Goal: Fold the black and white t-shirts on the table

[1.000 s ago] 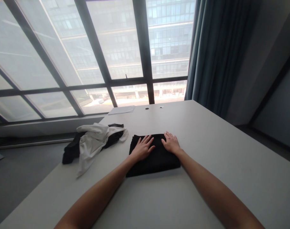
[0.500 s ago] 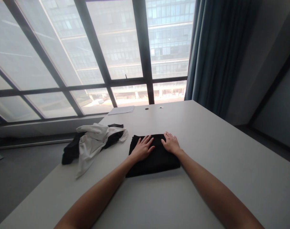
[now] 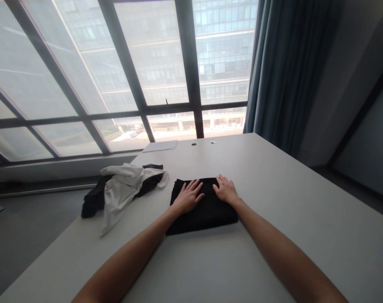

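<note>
A folded black garment point(image 3: 207, 212) lies flat on the white table point(image 3: 273, 235), a little left of its middle. My left hand point(image 3: 188, 197) rests palm down on the garment's left half with its fingers spread. My right hand point(image 3: 225, 189) lies flat on the upper right part of the garment, fingers stretched out. Neither hand grips anything.
A loose heap of white and black clothes point(image 3: 123, 187) hangs over the table's left edge. A sheet of paper point(image 3: 160, 145) lies at the far edge near two small cable holes point(image 3: 194, 144). Large windows stand behind, a blue curtain point(image 3: 286, 71) to the right.
</note>
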`<state>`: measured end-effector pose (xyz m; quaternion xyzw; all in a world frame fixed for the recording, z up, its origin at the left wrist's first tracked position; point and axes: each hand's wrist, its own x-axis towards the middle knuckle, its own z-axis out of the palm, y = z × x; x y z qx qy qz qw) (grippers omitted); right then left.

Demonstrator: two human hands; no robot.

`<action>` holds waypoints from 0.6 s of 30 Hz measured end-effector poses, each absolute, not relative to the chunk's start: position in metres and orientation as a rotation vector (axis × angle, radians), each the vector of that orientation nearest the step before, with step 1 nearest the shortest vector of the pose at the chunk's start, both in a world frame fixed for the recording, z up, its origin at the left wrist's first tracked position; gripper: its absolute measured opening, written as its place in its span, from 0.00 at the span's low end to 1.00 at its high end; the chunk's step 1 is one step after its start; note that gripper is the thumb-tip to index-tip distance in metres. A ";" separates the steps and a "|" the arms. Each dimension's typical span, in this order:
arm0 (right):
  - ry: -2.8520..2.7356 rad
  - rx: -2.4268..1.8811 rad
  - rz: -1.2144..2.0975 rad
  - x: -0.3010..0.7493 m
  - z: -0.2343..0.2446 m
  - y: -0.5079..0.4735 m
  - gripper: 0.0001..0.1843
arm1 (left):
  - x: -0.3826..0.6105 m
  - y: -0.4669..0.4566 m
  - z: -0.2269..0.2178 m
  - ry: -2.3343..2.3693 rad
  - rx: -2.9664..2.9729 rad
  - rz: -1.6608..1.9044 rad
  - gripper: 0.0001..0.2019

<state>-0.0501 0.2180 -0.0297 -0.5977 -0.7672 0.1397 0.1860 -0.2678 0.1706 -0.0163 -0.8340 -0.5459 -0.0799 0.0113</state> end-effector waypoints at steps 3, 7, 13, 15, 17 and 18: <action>-2.156 -1.682 0.398 -0.050 -0.030 0.218 0.35 | -0.268 0.171 -0.017 -1.706 -2.605 -0.255 0.31; -2.156 -1.681 0.392 -0.050 -0.028 0.216 0.35 | -0.269 0.172 -0.018 -1.702 -2.606 -0.253 0.31; -2.172 -1.685 0.364 -0.049 -0.026 0.215 0.34 | -0.269 0.173 -0.017 -1.712 -2.612 -0.234 0.31; -2.179 -1.692 0.328 -0.049 -0.023 0.212 0.34 | -0.269 0.172 -0.017 -1.709 -2.606 -0.232 0.31; -2.183 -1.671 0.203 -0.051 -0.017 0.206 0.34 | -0.269 0.172 -0.018 -1.702 -2.598 -0.234 0.31; -2.187 -1.636 0.117 -0.054 -0.014 0.202 0.33 | -0.269 0.172 -0.018 -1.698 -2.596 -0.234 0.31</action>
